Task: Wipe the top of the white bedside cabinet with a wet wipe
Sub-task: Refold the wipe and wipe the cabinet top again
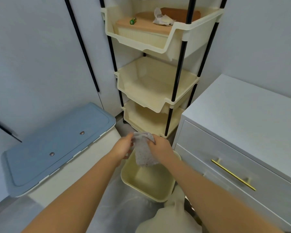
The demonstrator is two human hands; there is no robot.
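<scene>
While pinched at lower centre by curled fingers of left hand (123,147) and right hand (161,147): crumpled grey dotted wet wipe (144,154), above cream plastic bin (124,175). At right, apart: white bedside cabinet (242,105). Judged step: unfolding. Next: carrying rightward, pressing flat onto top.

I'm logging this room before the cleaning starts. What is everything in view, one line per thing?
wet wipe: one, greyish white, hanging above the bin
bedside cabinet: one, white, right
drawer handle: one, gold, cabinet front
tiered rack: one, cream trays on black poles, centre back
lidded boxes: at least two, tan lids, top tray
small green item: one, on a box lid
crumpled paper: one, white, top tray
storage box: one, blue lid, left
bin: one, cream, floor
left hand: pinches the wipe
right hand: grips the wipe
</scene>
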